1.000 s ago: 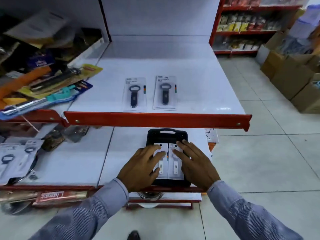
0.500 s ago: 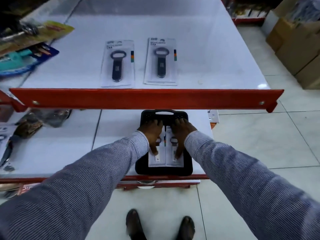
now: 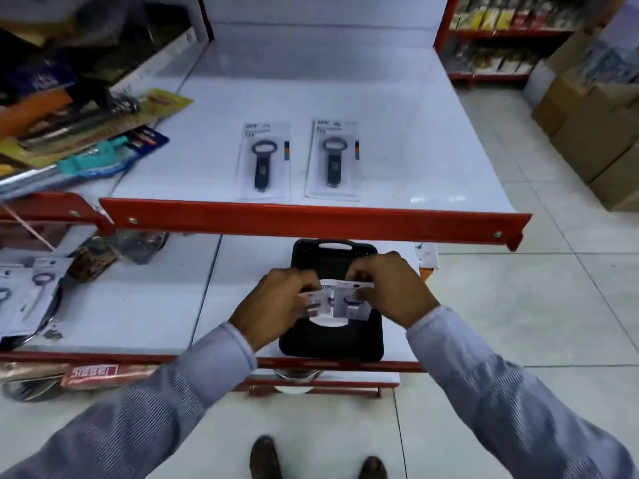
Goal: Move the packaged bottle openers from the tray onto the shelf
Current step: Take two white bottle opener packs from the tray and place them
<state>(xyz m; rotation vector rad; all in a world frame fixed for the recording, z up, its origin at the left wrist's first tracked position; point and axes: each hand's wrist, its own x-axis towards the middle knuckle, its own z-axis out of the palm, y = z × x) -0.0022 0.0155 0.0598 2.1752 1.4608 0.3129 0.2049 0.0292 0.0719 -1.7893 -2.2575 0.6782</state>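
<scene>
A black tray (image 3: 332, 344) with a handle slot lies on the lower white shelf. Above it my left hand (image 3: 276, 305) grips one packaged bottle opener (image 3: 316, 302) and my right hand (image 3: 394, 292) grips a second packaged bottle opener (image 3: 352, 300). Both packs are lifted off the tray, side by side and tilted. Two more packaged bottle openers, one at left (image 3: 263, 162) and one at right (image 3: 333, 159), lie flat on the upper white shelf (image 3: 415, 150) behind its red front lip (image 3: 311, 221).
Mixed packaged tools (image 3: 79, 133) crowd the upper shelf's left section. Other packs (image 3: 24, 292) and a dark bag (image 3: 93, 261) lie on the lower shelf at left. Cardboard boxes (image 3: 594, 133) stand on the tiled floor at right. My shoes (image 3: 266, 458) are below.
My hands lay flat on the two packs in the tray; now each hand has closed on a pack and raised it off the tray. The camera view has tilted up.
</scene>
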